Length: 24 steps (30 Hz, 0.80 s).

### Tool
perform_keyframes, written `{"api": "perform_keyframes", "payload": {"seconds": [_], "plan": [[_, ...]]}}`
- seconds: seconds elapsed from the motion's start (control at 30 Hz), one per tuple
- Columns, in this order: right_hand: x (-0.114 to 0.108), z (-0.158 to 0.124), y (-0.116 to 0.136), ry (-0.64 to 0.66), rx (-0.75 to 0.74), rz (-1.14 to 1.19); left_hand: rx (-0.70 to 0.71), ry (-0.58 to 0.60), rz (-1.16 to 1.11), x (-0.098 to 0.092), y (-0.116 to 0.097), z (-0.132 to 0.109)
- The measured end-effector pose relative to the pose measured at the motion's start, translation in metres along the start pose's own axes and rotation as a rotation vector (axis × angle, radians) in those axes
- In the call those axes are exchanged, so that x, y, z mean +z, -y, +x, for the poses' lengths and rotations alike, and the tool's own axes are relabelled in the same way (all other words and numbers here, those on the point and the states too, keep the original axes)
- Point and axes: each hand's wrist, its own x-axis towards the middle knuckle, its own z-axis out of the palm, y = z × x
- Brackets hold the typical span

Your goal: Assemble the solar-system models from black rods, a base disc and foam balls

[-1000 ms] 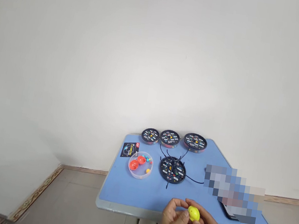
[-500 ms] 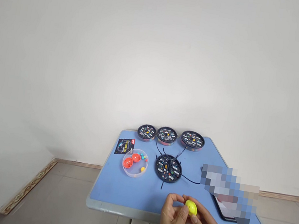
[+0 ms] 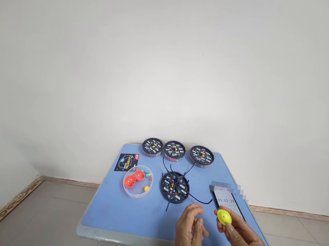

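My right hand (image 3: pixel 239 243) pinches a small yellow half-sphere (image 3: pixel 224 217) above the front right of the blue table (image 3: pixel 136 222). My left hand (image 3: pixel 191 231) hovers just left of it, fingers loosely curled and apart, holding nothing. Ahead of my hands lies a black round disc (image 3: pixel 174 187) with thin black rods sticking out from its middle. A clear round dish (image 3: pixel 138 182) to the left holds two orange half-spheres and some small coloured beads.
Three more black round discs (image 3: pixel 174 150) line the table's far edge by the white wall. A small black card (image 3: pixel 127 162) lies at the far left. A phone (image 3: pixel 227 201) showing a timer rests at the right, behind the yellow piece. Tiled floor surrounds the table.
Both hands held the yellow piece together before. Now my left hand has let go, and my right hand has carried it up and to the right. The view has shifted rightward.
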Motion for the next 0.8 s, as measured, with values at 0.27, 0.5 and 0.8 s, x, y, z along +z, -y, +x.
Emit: {"api": "perform_keyframes", "payload": {"seconds": [0.27,0.5,0.8], "plan": [[-0.021,0.039,0.023,0.159,-0.056,-0.402,-0.027,0.055,0.059,0.022,0.004,0.029],[-0.014,0.059,0.037,0.258,0.027,-0.488,0.028,0.013,0.051,0.03,0.009,0.041],[-0.018,0.07,0.022,0.321,-0.006,-0.535,0.058,0.075,0.228,0.031,0.015,0.045]]}}
